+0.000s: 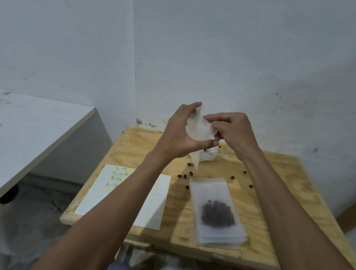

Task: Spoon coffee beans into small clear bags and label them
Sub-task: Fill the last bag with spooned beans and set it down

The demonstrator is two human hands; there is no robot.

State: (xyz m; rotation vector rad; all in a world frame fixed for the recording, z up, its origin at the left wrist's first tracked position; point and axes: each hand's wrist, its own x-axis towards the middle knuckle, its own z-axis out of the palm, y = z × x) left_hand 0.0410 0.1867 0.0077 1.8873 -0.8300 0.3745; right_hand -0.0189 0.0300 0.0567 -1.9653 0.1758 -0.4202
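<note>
Both hands hold one small clear bag [197,129] up above the far side of the plywood table [263,193]. My left hand [178,132] grips its left edge between thumb and fingers. My right hand [231,129] pinches its upper right edge. A stack of clear bags [216,212] lies on the table to the right, and the top one holds dark coffee beans [218,213]. Loose beans [185,176] are scattered on the wood. A white cup [210,154] with a clear spoon [222,154] stands behind the held bag, mostly hidden.
A sheet of labels [117,175] lies on the table's left half, under my left forearm. A white bench [11,133] stands to the left of the table. White walls close off the back.
</note>
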